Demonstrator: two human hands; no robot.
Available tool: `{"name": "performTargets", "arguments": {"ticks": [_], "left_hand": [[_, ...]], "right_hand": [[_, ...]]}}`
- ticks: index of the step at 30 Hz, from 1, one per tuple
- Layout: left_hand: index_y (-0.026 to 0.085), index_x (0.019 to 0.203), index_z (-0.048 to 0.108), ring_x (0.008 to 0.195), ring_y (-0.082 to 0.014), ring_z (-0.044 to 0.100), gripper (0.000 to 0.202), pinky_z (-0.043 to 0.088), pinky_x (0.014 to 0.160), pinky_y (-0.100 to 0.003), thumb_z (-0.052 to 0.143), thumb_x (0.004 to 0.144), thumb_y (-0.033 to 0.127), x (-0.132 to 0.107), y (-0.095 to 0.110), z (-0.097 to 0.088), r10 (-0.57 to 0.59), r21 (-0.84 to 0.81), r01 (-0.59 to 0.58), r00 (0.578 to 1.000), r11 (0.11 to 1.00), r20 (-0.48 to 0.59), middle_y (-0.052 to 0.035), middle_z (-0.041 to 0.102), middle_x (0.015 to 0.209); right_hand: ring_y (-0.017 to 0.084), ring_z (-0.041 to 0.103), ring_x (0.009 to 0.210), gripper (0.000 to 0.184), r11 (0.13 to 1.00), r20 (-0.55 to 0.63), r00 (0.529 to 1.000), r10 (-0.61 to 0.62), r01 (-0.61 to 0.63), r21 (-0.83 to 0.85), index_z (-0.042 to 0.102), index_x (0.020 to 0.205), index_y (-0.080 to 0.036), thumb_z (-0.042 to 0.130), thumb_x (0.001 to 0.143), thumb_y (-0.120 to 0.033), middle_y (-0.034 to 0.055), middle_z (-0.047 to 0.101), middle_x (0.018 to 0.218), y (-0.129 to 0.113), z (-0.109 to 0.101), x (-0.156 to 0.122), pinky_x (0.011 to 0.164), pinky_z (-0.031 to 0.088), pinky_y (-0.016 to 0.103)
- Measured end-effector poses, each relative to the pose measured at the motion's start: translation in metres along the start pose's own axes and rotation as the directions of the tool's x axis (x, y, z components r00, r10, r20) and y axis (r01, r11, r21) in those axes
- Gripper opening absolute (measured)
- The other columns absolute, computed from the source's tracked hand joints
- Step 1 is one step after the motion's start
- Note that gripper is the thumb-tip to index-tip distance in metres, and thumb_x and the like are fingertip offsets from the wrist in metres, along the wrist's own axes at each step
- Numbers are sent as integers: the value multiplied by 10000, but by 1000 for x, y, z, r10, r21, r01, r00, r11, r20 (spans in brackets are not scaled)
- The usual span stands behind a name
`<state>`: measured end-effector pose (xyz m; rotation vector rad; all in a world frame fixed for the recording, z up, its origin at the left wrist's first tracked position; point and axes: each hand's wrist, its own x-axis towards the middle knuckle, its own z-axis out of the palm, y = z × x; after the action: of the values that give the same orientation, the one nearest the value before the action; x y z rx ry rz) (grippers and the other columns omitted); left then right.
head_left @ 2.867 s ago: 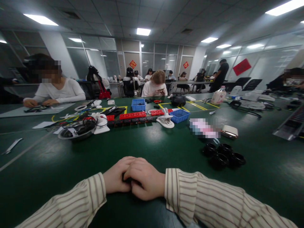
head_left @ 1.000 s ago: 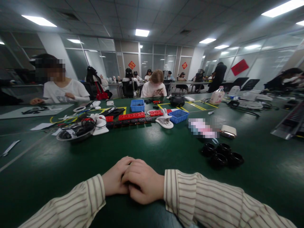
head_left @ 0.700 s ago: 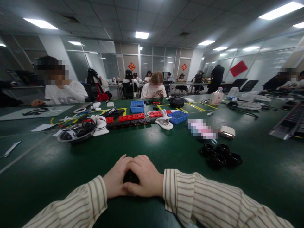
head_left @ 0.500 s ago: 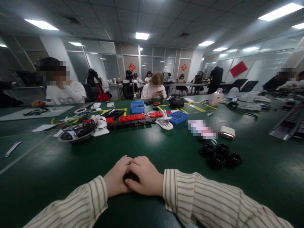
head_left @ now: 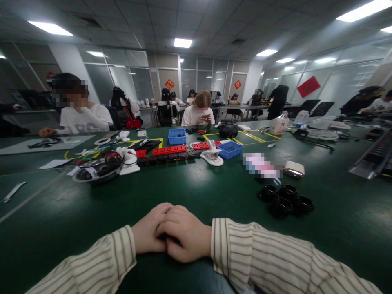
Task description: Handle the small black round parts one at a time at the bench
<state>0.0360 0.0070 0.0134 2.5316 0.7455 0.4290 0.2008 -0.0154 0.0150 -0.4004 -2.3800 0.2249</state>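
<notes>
My left hand point(head_left: 149, 229) and my right hand point(head_left: 186, 233) are together low in the middle, just over the green tabletop point(head_left: 196, 188). The right fingers are curled over the left ones. Both hands are closed round a small black part, which they now cover almost wholly; only darkness shows in the gap between thumb and fingers. To the right of my hands, several black ring-shaped parts point(head_left: 281, 207) stand in a group on the table.
Across the table lie a metal bowl point(head_left: 101, 178) of black items, a row of red and black blocks point(head_left: 169, 150), a white clip base point(head_left: 212, 157) and two blue bins point(head_left: 229, 151). A pale gold case point(head_left: 294, 170) is at right. People sit beyond.
My right thumb has come down and inward, and my right hand has turned over the left. The black part that showed between my hands is now hidden.
</notes>
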Motion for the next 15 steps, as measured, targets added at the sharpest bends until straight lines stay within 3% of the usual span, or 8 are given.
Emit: {"name": "performTargets", "arguments": {"ticks": [8,12,15], "left_hand": [[179,1000,526,983,-262,483,445,385,936,-425,680,597,289,-2,2,2,-27,39,30,996,999,-86,-62,523,1017],[180,961,526,963,-249,478,382,337,977,-459,643,598,203,-2,2,2,-73,69,80,993,994,-94,-53,523,997],[172,905,532,941,-232,486,325,393,928,-400,596,587,139,-2,1,2,-84,39,88,993,995,-84,-47,515,970]], "right_hand": [[171,457,834,314,959,21,968,252,-247,-140,529,888,-152,641,692,-370,44,543,896,-5,-5,0,743,335,293],[157,448,808,236,933,39,946,321,-309,-184,517,856,-159,633,712,-305,29,525,871,-5,-4,1,702,318,272],[148,452,803,185,946,47,956,289,-278,-165,511,859,-164,603,724,-250,26,524,886,-5,-3,0,698,319,263]]}}
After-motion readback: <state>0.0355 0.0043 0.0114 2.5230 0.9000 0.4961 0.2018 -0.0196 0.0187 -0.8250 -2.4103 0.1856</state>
